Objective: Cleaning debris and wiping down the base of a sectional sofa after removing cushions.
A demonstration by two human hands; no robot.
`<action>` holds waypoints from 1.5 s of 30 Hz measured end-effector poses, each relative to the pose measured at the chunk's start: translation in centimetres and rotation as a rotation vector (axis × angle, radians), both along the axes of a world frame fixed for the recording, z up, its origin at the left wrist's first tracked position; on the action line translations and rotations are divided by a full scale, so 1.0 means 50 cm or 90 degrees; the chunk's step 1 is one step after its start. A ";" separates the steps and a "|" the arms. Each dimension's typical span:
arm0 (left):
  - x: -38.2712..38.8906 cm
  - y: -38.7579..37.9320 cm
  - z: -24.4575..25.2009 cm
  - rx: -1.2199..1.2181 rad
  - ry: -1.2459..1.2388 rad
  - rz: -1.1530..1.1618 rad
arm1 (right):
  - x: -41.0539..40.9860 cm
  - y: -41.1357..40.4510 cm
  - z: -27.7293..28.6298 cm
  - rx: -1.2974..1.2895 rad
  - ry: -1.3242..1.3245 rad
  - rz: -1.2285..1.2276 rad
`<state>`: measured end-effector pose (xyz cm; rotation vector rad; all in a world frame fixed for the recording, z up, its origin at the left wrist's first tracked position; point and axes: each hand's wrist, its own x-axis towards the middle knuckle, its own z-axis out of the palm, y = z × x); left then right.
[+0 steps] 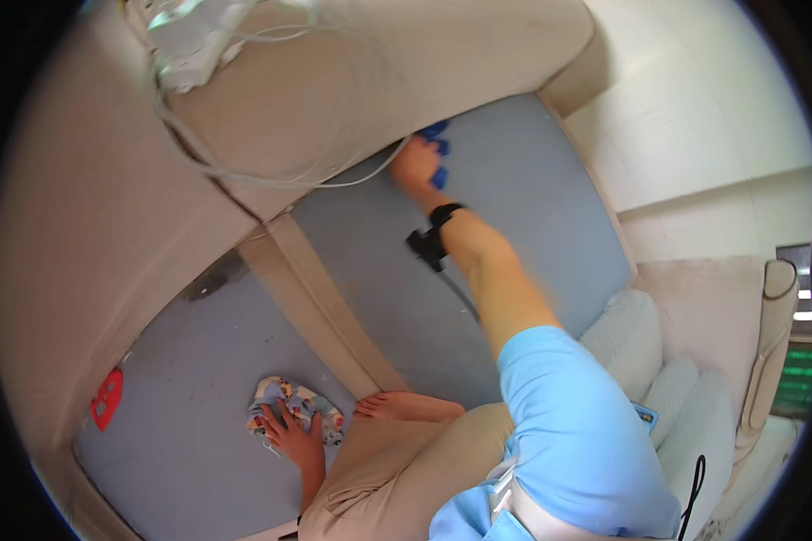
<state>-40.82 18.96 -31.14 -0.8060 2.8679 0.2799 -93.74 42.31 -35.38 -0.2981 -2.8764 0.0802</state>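
Observation:
My left hand [294, 436] rests with spread fingers on a crumpled, colourfully patterned cloth [271, 392], which lies on the left blue-grey panel [189, 406]. Far ahead, my right hand [416, 162] reaches to the upholstered edge of the right blue-grey panel [534, 189]. A bright blue object [440, 177], perhaps a cloth, shows around its fingers; the hand is blurred and its grip is partly hidden. A black strap with a small device [427, 247] is round my right wrist. My bare foot [406, 407] is beside the beige divider [325, 311] between the panels.
A white cable [271, 181] loops over the beige padded side [379, 74] near my right hand, from a white power strip [189, 67]. A red cut-out piece [107, 399] is at the left edge. Dark dirt [213, 277] marks the left panel. Pale cushions [629, 331] stand at right.

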 end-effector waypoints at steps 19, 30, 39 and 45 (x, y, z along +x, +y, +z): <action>-0.062 -0.325 0.153 0.110 -0.125 -0.022 | 0.596 1.122 0.180 -0.082 -0.172 -0.153; -0.091 -0.339 0.251 -0.042 -0.126 -0.088 | 0.685 0.223 0.063 -0.481 -0.149 0.413; -0.091 -0.439 0.334 -0.020 -0.067 -0.072 | 0.510 0.248 0.173 -0.595 -0.175 0.454; -0.067 -0.541 0.304 -0.135 -0.302 -0.136 | 0.633 0.948 0.127 -0.145 -0.197 -0.105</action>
